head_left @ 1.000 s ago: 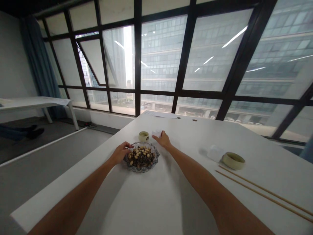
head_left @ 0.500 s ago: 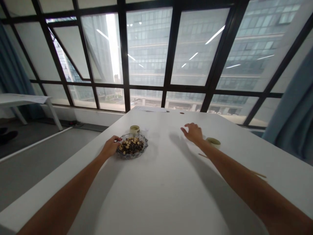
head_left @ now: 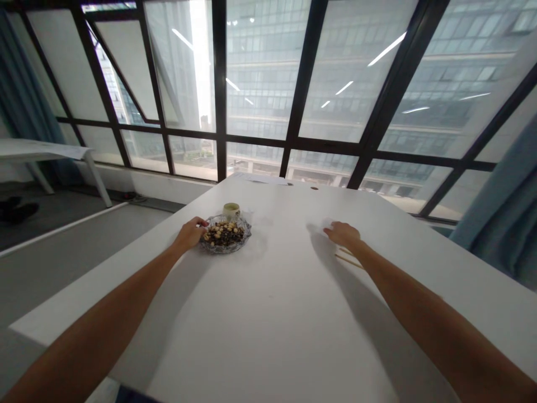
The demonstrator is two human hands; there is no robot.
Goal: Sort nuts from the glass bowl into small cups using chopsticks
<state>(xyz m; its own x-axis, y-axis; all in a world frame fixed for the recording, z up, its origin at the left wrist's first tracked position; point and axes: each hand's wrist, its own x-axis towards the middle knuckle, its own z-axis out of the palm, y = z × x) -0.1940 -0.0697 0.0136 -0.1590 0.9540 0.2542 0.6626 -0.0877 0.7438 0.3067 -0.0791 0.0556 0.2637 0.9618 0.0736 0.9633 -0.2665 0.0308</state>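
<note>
Touching the near-left rim of the dish, the left hand was shown with its fingers bent; whether the rim was pinched or merely steadied could not be told. The dish was thus placed directly to the right of that hand, on the table. It was judged to be of cut glass: hard, stiff, rather heavy for its size, and liable to chip if knocked. Hold was judged best taken at opposite sides of the rim, where grip was offered by the ridged wall, and the dish kept level so that nothing was spilled. It was filled with a loose heap of pale nuts and dark seeds, dry in look and light piece by piece. Just beyond the dish from the left hand, a cup was stood upright; its contents could not be made out. The right hand was held well apart, its fingers partly curled, its grasp unclear; the tips of two sticks were seen just beneath it.
</note>
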